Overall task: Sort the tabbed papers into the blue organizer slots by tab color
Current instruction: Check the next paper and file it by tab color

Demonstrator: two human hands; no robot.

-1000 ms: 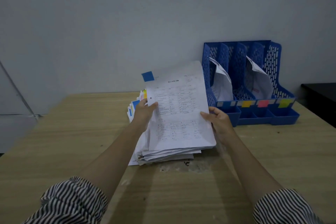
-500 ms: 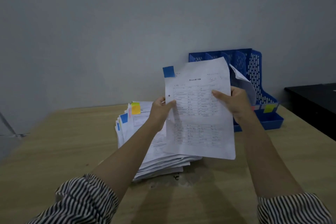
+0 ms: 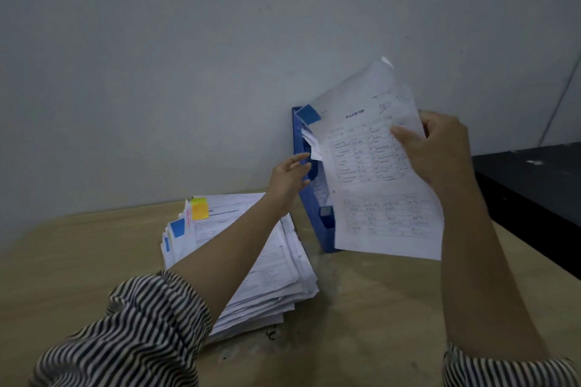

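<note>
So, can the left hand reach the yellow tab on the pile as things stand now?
Probably yes. The left hand holds nothing, and the yellow tab sits uncovered on top of the pile, just beside that forearm.

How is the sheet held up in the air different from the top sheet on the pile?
The held sheet hangs nearly upright in the right hand; the pile's top sheet lies flat on the stack. The held sheet carries a blue tab; the top sheet carries a yellow tab. Both are white printed pages.
</note>
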